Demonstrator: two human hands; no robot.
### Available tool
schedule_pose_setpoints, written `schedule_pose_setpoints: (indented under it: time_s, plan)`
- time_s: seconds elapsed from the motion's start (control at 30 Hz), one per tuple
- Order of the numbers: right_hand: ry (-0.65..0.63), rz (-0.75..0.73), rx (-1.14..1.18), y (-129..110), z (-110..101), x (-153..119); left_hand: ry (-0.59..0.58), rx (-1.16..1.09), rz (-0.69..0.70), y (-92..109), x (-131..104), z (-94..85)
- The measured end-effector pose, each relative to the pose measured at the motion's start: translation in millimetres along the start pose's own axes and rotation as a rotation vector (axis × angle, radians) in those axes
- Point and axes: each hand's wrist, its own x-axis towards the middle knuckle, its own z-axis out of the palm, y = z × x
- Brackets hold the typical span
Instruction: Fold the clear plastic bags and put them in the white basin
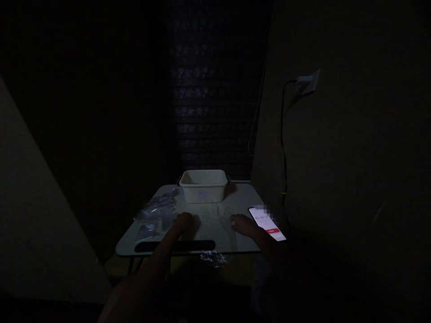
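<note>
My left hand (183, 221) is over the middle of the small table (205, 224), its fingers curled inward; in the dark I cannot make out what is in them. Across from it, at the table's right side, my right hand (243, 224) has its fingers bent together at the edge of a faint clear plastic bag (226, 220). Beyond both hands stands a white plastic tub (204, 194) with dark side handles; its contents are mostly hidden. Several crumpled clear plastic bags (158, 207) lie left of my left hand, with a small flat packet (147, 231) nearer the front.
A lit phone (267, 223) showing a timer lies at the table's right edge, beside my right forearm. A black slot (198, 245) runs along the front edge. Crinkled plastic (213, 257) hangs below it. A cable (282, 130) drops from the wall socket (308, 83).
</note>
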Motion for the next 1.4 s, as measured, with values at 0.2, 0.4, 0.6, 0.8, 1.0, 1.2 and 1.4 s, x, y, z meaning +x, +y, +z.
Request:
schedule_pose_setpoints:
  time_s: [0.2,0.4,0.6,0.8,1.0,1.2,1.4]
  plan:
    - [0.018,-0.004,0.010,4,1,-2,0.053,-0.108,-0.014,3,3,7.6]
    - [0.024,0.007,0.016,3,-1,-4,0.133,-0.296,0.051,6,0,-2.2]
    - [0.006,0.045,0.020,-3,-3,-1,0.197,-0.519,0.102,14,4,-2.5]
    - [0.005,0.031,0.030,-5,-3,-2,0.144,-0.733,0.080,32,3,4.7]
    - [0.000,0.049,0.035,-3,-3,-4,-0.018,-0.979,0.100,43,-1,8.9]
    - [-0.001,0.049,0.046,-2,-2,-2,0.128,-0.751,0.191,34,-1,7.0]
    - [-0.019,0.033,0.032,-10,-1,4,0.118,-0.163,0.409,16,-21,4.0]
